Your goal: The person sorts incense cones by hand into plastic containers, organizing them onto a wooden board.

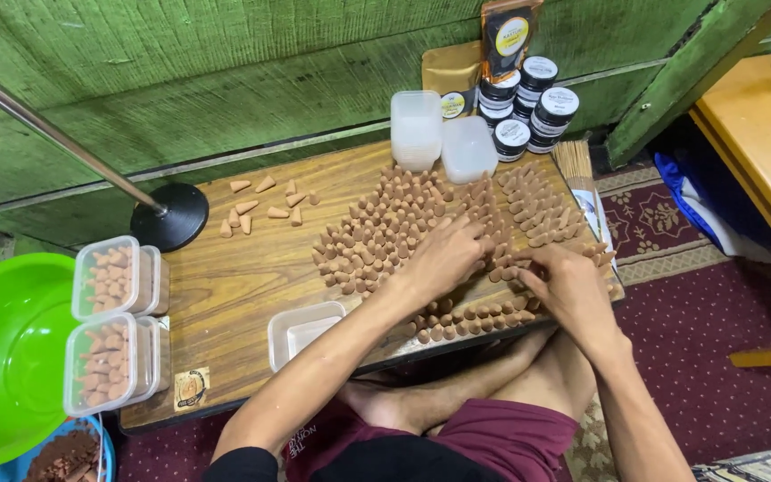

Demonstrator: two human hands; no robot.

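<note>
Small brown clay-coloured incense cones (403, 228) stand packed in rows across the middle and right of the low wooden board (243, 277), and both hands work among them at the centre of the frame. Nearest the viewer, the person's crossed legs sit under the board's lower edge, and an open clear plastic box (303, 332) rests empty just left of the forearm. The left hand (443, 259) lies over the cluster with fingers loosely spread and curled down, tips touching cone tops; whether it grips one cannot be told. The right hand (568, 290) has its fingers bent together, pinching at cones near the right edge, though what it holds is hidden. With the cones standing so close, a brushing knuckle or sleeve could probably topple a row, and those by the right rim might roll off onto the red carpet (716, 357). At the left stand two filled lidded plastic boxes (109, 321) beside a green plastic basin (6, 357). Farther up lie a few loose cones (261, 210), stacked empty tubs (443, 138) and black round jars (528, 107) against the green wooden wall (225, 80).
</note>
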